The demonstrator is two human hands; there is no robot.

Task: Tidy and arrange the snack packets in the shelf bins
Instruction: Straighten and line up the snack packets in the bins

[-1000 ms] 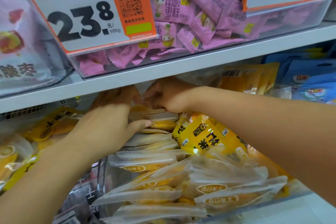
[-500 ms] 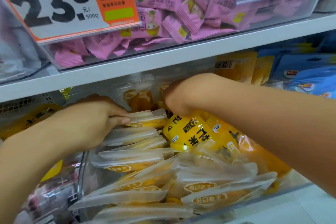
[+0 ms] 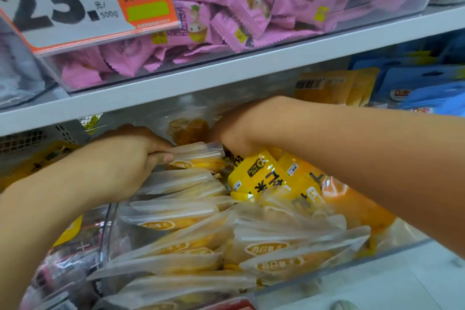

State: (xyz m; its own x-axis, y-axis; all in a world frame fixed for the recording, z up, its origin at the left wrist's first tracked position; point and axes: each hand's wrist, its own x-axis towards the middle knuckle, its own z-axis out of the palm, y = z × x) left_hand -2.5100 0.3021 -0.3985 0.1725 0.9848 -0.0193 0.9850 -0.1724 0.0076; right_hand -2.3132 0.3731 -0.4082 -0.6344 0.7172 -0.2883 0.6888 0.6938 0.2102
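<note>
Both hands reached into a clear plastic bin [image 3: 377,257] on the lower shelf, packed with frosted, translucent snack packets [image 3: 176,211] lying in overlapping rows, their sealed edges pointing toward ten o'clock. The left hand [image 3: 120,158] sat at nine o'clock of the bin, its grip clenched on the topmost frosted packet [image 3: 198,156], with the thumb on top and the fingers curled under the packet's left end. The right hand [image 3: 239,131] came in from three o'clock, bent downward at the wrist behind that same packet; its fingers were buried among the packets, so whether its grip was grasping anything could not be told. Just below the right wrist, at about five o'clock of it, bright yellow packets [image 3: 261,173] with black lettering lay tilted on the frosted ones. Above the hands ran a grey shelf edge [image 3: 226,75], and on it stood an upper bin [image 3: 364,15] full of pink snack packets [image 3: 226,7], fronted at eleven o'clock by an orange-and-white price tag [image 3: 75,2] reading 23.8. At two o'clock of the hands stood orange pouches [image 3: 334,85] with a barcode, and further right blue Dole packs [image 3: 427,98]
</note>
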